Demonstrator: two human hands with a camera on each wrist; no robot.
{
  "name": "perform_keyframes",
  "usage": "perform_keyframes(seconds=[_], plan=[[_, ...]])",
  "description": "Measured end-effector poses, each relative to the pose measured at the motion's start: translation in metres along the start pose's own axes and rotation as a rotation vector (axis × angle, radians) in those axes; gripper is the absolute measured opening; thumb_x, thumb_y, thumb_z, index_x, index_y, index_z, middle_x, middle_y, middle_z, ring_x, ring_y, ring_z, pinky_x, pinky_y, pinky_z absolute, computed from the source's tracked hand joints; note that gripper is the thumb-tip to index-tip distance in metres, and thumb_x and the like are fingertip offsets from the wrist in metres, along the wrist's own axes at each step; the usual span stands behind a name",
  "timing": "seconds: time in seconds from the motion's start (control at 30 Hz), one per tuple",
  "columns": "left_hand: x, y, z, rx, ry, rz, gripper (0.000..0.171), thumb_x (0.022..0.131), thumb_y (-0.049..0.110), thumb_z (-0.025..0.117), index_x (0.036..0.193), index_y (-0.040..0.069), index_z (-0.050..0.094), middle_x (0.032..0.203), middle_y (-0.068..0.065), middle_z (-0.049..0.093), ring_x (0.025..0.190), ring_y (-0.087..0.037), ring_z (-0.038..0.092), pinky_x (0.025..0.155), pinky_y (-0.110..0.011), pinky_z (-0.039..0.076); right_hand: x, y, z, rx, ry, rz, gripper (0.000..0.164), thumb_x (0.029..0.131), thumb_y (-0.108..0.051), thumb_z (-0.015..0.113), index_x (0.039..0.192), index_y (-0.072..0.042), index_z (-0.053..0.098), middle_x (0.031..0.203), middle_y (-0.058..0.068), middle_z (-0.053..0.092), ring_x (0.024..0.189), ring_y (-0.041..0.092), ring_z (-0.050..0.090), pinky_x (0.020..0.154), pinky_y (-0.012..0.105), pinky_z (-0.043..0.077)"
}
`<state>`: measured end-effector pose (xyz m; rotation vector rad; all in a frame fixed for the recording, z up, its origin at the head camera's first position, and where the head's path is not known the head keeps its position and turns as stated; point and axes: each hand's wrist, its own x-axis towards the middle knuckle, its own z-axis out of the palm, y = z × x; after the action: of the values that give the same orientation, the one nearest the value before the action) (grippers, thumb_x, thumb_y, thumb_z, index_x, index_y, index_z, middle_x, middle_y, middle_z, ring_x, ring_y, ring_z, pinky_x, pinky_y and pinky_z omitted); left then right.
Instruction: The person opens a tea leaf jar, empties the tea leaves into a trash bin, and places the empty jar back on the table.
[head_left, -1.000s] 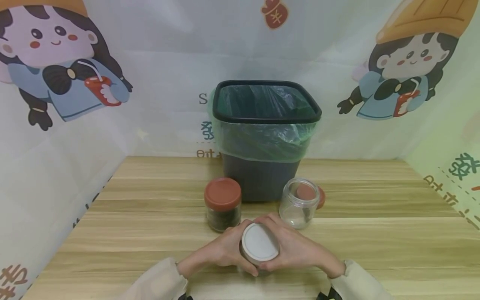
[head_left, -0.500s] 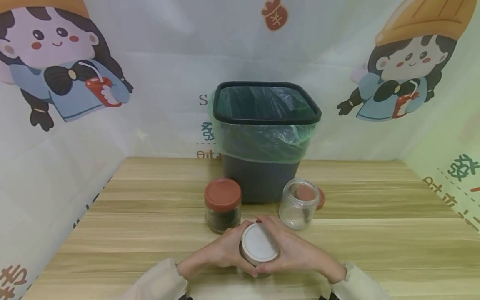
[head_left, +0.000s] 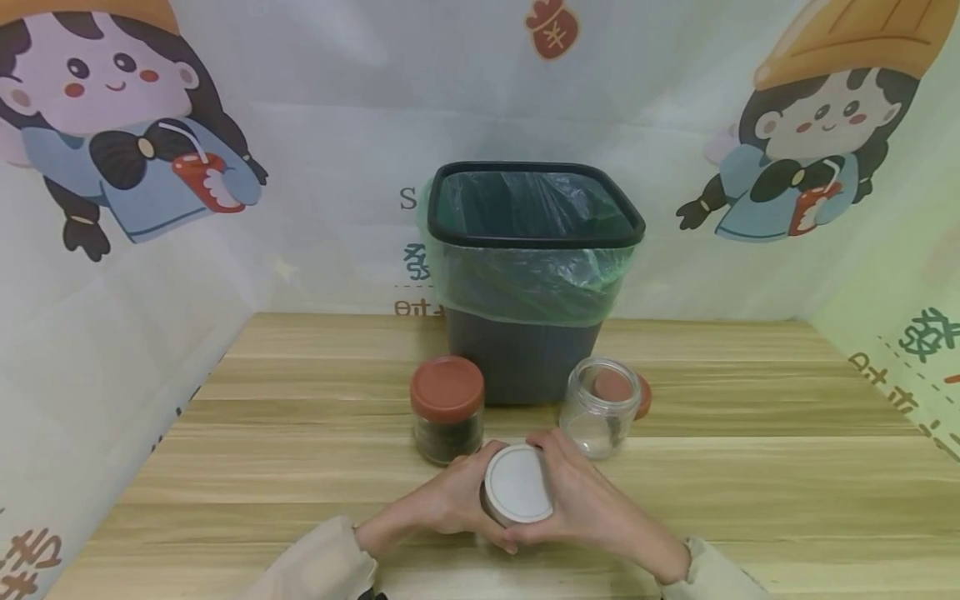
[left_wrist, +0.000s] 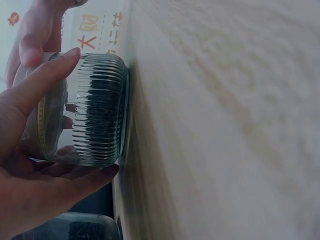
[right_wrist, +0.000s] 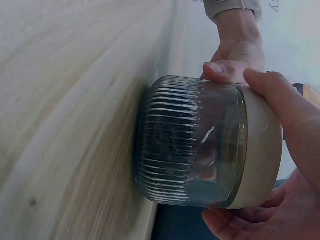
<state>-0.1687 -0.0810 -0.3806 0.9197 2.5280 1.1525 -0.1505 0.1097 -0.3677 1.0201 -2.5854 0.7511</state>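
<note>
A jar of clear glass (left_wrist: 100, 107) stood upright on the bench (head_left: 300, 467) in front of the person, near the middle of the bench and toward the near edge, with both hands around it. Its white lid (head_left: 517, 483) sat on top. The lower part of the glass was ribbed and dark contents showed through it; the part above was smooth and see-through.

The left hand (head_left: 463, 500) gripped the glass body, thumb on the near side and fingers curled around the far side. The right hand (head_left: 581, 504) was curled around the lid, its thumb pressed to the near side of the rim and its fingers wrapped around the far side.

Just beyond the left hand stood a second jar with a red cap (head_left: 447, 390), dark stuff inside it. Beyond the right hand stood an open glass pot (head_left: 598, 421), and behind that lay a loose red cover (head_left: 643, 397), seen partly through the glass; whether the two touched could not be told. At the back rose a dark bin (head_left: 517, 358), lined with a green bag (head_left: 532, 287) folded over its rim. A pale cloth (head_left: 322, 167) printed with cartoon figures hung behind. Both sleeves (head_left: 318, 567) were cream.
</note>
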Motion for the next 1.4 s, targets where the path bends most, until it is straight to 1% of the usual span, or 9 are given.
perform_keyframes(seconds=[0.17,0.47,0.67,0.8,1.0,1.13,1.27,1.4], plan=[[0.000,-0.001,0.001,0.008,0.009,0.009,0.082,0.051,0.028,0.086,0.118,0.012,0.043,0.113,-0.001,0.055,0.102,-0.015,0.051,0.087,-0.031,0.039,0.000,0.001,0.000,-0.009,-0.017,-0.015,0.077,0.060,-0.049,0.075,0.111,0.000,0.045,0.098,0.002,0.045,0.089,0.014,0.046,0.075,0.030,0.046],[0.000,-0.002,0.000,-0.024,-0.009,0.013,0.080,0.052,0.027,0.086,0.118,0.013,0.042,0.112,0.001,0.054,0.101,-0.014,0.051,0.087,-0.029,0.039,0.006,0.010,-0.006,0.077,-0.133,-0.061,0.072,0.061,-0.039,0.075,0.115,-0.002,0.045,0.107,0.002,0.047,0.094,0.014,0.048,0.081,0.031,0.045],[0.000,-0.002,0.000,-0.033,-0.014,0.013,0.082,0.053,0.026,0.086,0.120,0.014,0.041,0.114,0.000,0.053,0.103,-0.014,0.050,0.088,-0.029,0.039,0.009,0.013,-0.010,0.137,-0.195,-0.099,0.073,0.060,-0.033,0.077,0.118,-0.004,0.043,0.112,0.001,0.046,0.098,0.013,0.047,0.082,0.030,0.045],[-0.001,-0.002,0.000,-0.039,-0.017,0.012,0.084,0.053,0.026,0.086,0.122,0.013,0.040,0.115,0.000,0.053,0.104,-0.014,0.050,0.088,-0.029,0.039,0.011,0.012,-0.013,0.161,-0.252,-0.103,0.074,0.060,-0.030,0.076,0.121,-0.006,0.042,0.116,0.001,0.044,0.102,0.012,0.045,0.084,0.031,0.044],[-0.001,-0.001,0.000,-0.048,-0.025,0.006,0.084,0.053,0.026,0.086,0.122,0.014,0.039,0.115,-0.001,0.053,0.104,-0.015,0.050,0.088,-0.029,0.040,0.012,0.012,-0.017,0.179,-0.313,-0.121,0.078,0.060,-0.024,0.074,0.126,-0.004,0.038,0.120,0.003,0.041,0.106,0.014,0.043,0.087,0.031,0.042],[-0.001,-0.001,0.000,-0.044,-0.020,0.008,0.083,0.053,0.026,0.086,0.121,0.014,0.040,0.115,-0.001,0.053,0.104,-0.015,0.050,0.088,-0.029,0.040,0.011,0.011,-0.016,0.188,-0.306,-0.129,0.080,0.064,-0.028,0.075,0.129,-0.003,0.036,0.122,0.003,0.040,0.108,0.014,0.041,0.089,0.032,0.041],[-0.001,-0.002,0.001,-0.035,-0.015,0.005,0.082,0.053,0.027,0.086,0.120,0.014,0.040,0.114,-0.001,0.053,0.103,-0.014,0.050,0.087,-0.029,0.040,0.009,0.009,-0.013,0.172,-0.251,-0.109,0.083,0.065,-0.038,0.075,0.129,-0.003,0.036,0.118,0.003,0.042,0.103,0.014,0.045,0.085,0.031,0.044],[-0.001,-0.002,0.000,-0.022,-0.010,0.007,0.082,0.054,0.028,0.085,0.121,0.012,0.040,0.113,-0.001,0.054,0.102,-0.014,0.051,0.087,-0.028,0.040,0.008,0.004,-0.010,0.064,-0.159,-0.079,0.086,0.061,-0.046,0.075,0.125,-0.001,0.039,0.111,0.006,0.045,0.095,0.015,0.048,0.080,0.031,0.046]])
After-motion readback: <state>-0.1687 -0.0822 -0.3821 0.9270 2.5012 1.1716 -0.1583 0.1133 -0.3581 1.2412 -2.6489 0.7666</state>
